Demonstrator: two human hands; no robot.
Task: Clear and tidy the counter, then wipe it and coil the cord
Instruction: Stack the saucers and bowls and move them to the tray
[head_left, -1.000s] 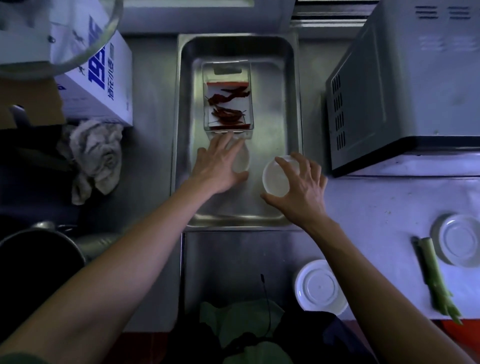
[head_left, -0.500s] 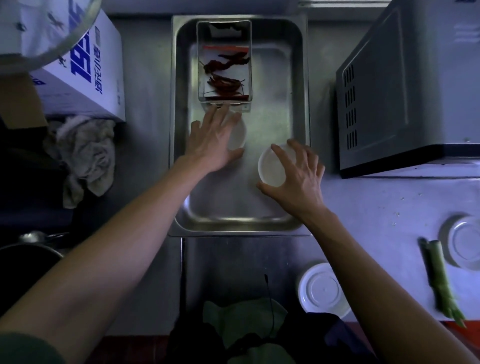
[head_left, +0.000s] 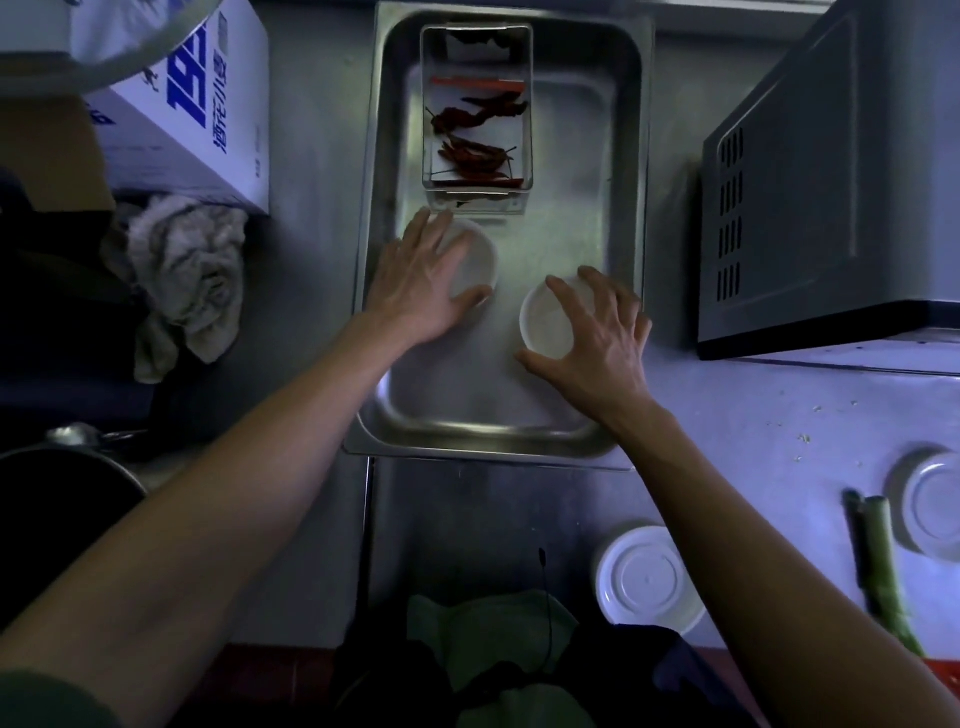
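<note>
- The left hand (head_left: 421, 275) lies spread over a small white dish (head_left: 475, 257) in the steel tray (head_left: 631, 156), fingers nearly straight, thumb at the rim
- The right hand (head_left: 597, 332) curls fingers and thumb round the rim of a second white dish (head_left: 545, 325) just beside it
- Risk: lifted together, the smooth dishes may slip or knock the clear box of dried chillies (head_left: 478, 119) just beyond the left fingertips
- The tray could skid on the desk (head_left: 779, 415) if pushed
- The desk is steel and pale, flecked with crumbs; two white lids (head_left: 647, 577), a green stalk (head_left: 883, 561), a crumpled rag (head_left: 189, 270), a carton (head_left: 208, 104) and a grey oven (head_left: 831, 182) sit on it
- The room is dim; no cord identifiable
</note>
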